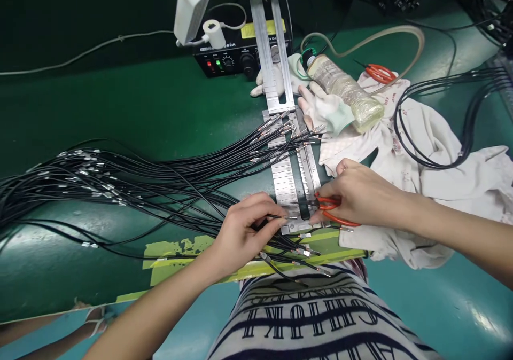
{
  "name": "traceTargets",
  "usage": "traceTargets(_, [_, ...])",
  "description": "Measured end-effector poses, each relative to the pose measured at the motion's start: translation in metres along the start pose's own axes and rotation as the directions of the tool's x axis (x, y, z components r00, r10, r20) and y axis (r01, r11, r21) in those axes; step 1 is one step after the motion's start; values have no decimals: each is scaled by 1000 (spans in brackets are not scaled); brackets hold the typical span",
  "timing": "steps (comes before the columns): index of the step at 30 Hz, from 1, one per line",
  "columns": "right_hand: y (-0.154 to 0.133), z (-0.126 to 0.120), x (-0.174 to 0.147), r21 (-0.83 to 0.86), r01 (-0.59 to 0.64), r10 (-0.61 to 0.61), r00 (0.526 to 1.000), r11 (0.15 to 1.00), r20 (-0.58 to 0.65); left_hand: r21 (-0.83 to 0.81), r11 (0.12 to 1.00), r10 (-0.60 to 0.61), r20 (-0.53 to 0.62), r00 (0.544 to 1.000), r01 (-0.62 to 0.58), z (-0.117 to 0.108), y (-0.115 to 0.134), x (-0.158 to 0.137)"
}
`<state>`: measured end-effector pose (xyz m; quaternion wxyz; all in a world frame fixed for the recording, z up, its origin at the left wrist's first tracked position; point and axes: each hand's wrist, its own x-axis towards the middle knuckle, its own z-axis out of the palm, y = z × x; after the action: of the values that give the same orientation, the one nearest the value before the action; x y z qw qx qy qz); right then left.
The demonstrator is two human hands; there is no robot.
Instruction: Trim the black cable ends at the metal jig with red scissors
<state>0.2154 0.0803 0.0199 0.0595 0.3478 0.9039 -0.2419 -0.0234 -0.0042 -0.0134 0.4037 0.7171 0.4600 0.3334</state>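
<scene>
Between thumb and forefinger, my left hand (250, 229) pinches a thin black cable (274, 216) close to its metal-tipped end, which points right. My right hand (356, 192) is closed around orange-handled pliers (339, 219); their jaws point left and are hard to make out. Under and between the hands lies the near end of a slotted metal fixture (286, 186). Many black cables (192, 167) with silver ends run in from the left, some crossing the fixture. More cable ends (306, 250) lie by the table's front edge, near my left wrist.
Behind the fixture stands a black control box (226, 61) with knobs and lights. A wrapped bottle (347, 90) with a tube, white gloves (326, 109), a second orange-handled tool (380, 73) and white cloth (433, 189) lie to the right. Yellow-green tape (172, 266) lines the front edge.
</scene>
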Motion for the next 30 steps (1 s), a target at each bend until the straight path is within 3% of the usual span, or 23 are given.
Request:
traceTargets(5, [18, 2, -14, 54, -51, 54, 997, 997, -51, 132, 991, -24, 277, 961, -14, -6, 1, -8])
traceTargets(12, [30, 12, -34, 28, -119, 121, 986, 993, -110, 24, 999, -45, 491, 870, 38, -19, 1, 1])
traceTargets(14, [30, 11, -34, 27, -116, 118, 984, 993, -133, 55, 998, -33, 370, 929, 13, -19, -6, 21])
traceTargets(16, [29, 10, -30, 33, -106, 110, 980, 994, -163, 223, 975, -3, 43, 999, -7, -16, -15, 49])
traceTargets(17, [29, 9, -29, 39, -104, 109, 979, 994, -172, 319, 948, 14, -69, 998, 9, -13, -20, 65])
traceTargets(19, [28, 7, -27, 54, -104, 112, 978, 993, -175, 404, 913, 17, -173, 985, 55, -6, -30, 95])
traceTargets(22, [29, 7, -30, 50, -123, 131, 974, 991, -188, 365, 923, -34, -234, 972, 120, 1, -40, 125])
traceTargets(24, [32, 9, -36, 40, -135, 141, 964, 990, -224, 334, 933, -43, -260, 965, 131, 4, -40, 129])
traceTargets(28, [37, 7, -47, 17, -162, 159, 933, 987, -323, 137, 989, -6, -290, 957, 48, 9, -24, 109])
traceTargets(30, [38, 3, -50, 13, -168, 162, 919, 986, -359, 52, 999, 8, -220, 975, 4, 12, -10, 94])
